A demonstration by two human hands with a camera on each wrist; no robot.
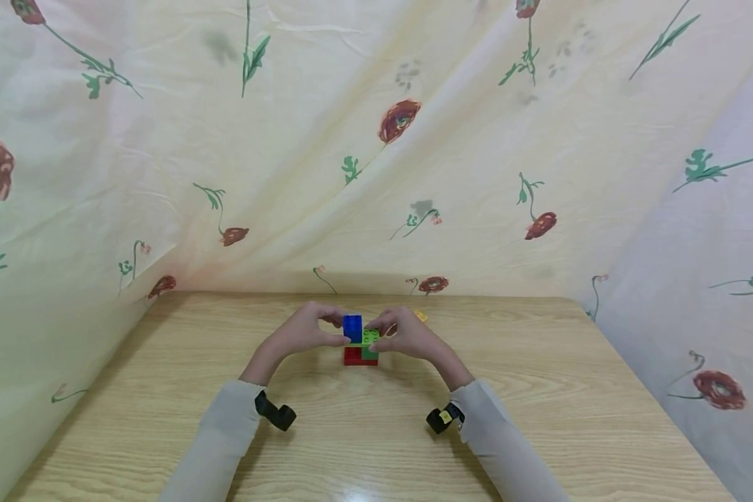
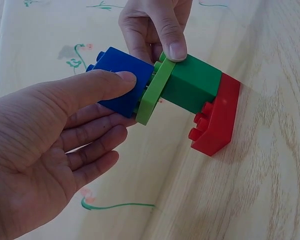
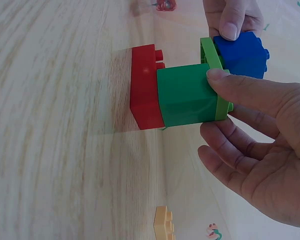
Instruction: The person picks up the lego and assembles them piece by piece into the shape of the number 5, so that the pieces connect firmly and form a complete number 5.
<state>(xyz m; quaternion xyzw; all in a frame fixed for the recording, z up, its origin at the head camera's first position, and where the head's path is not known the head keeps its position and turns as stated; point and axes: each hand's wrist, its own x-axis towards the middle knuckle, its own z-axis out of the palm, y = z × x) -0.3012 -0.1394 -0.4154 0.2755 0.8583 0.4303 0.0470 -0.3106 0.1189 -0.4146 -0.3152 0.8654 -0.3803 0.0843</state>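
Note:
A small stack of toy building bricks stands on the table. At its base lies a red brick point(image 2: 222, 117), with a green brick point(image 3: 187, 95) on one end of its studs. Across the green brick lies a thin light green plate point(image 2: 152, 97), overhanging the red one. A blue brick point(image 1: 352, 328) sits at the plate's left end; whether it is fully pressed down I cannot tell. My left hand point(image 1: 304, 329) pinches the blue brick between thumb and fingers. From the other side, my right hand point(image 1: 411, 333) pinches the light green plate's right end, thumb at its edge by the green brick.
A yellow-orange brick point(image 3: 162, 224) lies on the wooden table point(image 1: 364, 446) behind my right hand, near the back edge. Flower-patterned cloth point(image 1: 301, 139) hangs behind the table and along both sides. A black strapped device point(image 1: 276, 411) sits on each wrist.

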